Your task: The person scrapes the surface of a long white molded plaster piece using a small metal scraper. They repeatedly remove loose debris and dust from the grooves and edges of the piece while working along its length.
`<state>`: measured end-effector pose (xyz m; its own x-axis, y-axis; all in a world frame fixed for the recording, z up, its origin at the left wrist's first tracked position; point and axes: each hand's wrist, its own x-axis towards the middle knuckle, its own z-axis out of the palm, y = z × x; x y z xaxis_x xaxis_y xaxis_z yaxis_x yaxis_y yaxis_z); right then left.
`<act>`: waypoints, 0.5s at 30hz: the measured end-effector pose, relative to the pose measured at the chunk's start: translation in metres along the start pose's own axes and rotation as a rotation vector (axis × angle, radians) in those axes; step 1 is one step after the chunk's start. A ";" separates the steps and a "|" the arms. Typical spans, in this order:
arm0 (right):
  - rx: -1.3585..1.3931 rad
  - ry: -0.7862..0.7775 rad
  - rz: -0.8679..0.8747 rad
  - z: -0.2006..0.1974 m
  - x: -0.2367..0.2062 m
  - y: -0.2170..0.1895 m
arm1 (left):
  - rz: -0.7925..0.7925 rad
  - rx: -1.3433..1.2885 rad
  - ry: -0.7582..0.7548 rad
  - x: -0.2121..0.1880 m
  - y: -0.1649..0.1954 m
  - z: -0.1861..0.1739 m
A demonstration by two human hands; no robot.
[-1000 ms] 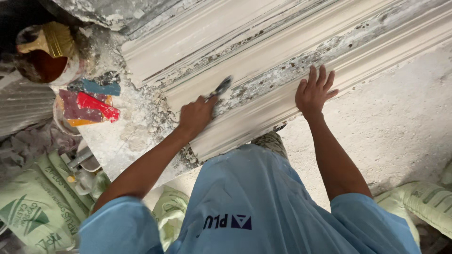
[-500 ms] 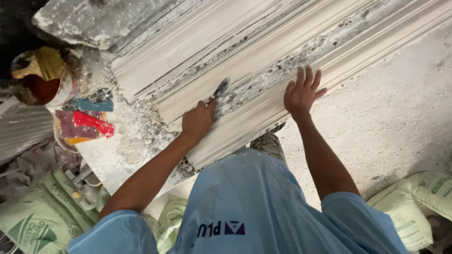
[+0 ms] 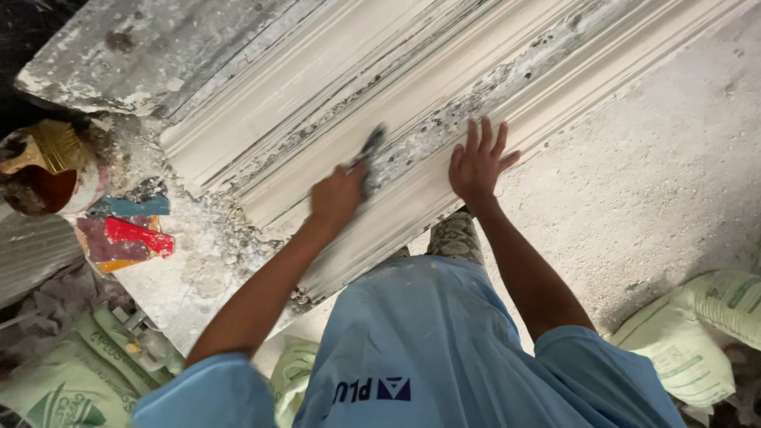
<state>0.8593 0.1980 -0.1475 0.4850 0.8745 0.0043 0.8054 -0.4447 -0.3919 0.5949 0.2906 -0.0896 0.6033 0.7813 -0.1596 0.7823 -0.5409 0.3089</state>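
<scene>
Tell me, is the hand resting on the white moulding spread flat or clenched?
Spread flat: the right hand lies palm-down on the plaster moulding, its fingers fanned apart. The left hand grips a blurred scraper.

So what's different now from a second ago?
The left hand slid its scraper along the plaster moulding, now blurred mid-stroke. The right hand stayed flat on the moulding, fingers spread. The brush pot and sacks stayed put; only the view shifted.

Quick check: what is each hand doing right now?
Left hand: closed on a scraper.
Right hand: open, flat on the plaster moulding.
</scene>
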 end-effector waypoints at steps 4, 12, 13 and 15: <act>-0.075 0.026 -0.017 0.001 0.006 -0.003 | -0.073 0.029 -0.058 0.001 0.007 -0.006; 0.321 -0.388 -0.233 -0.022 0.024 0.065 | 0.005 -0.075 0.049 0.214 0.197 0.043; 0.376 -0.503 -0.239 -0.028 0.034 0.084 | -0.008 -0.064 0.035 0.223 0.204 0.044; 0.269 -0.455 -0.331 -0.046 0.064 0.135 | -0.012 -0.034 -0.016 0.217 0.193 0.048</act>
<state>1.0149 0.1845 -0.1579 -0.0178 0.9788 -0.2040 0.7450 -0.1231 -0.6556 0.8844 0.3404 -0.1095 0.5968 0.7822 -0.1787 0.7838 -0.5206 0.3386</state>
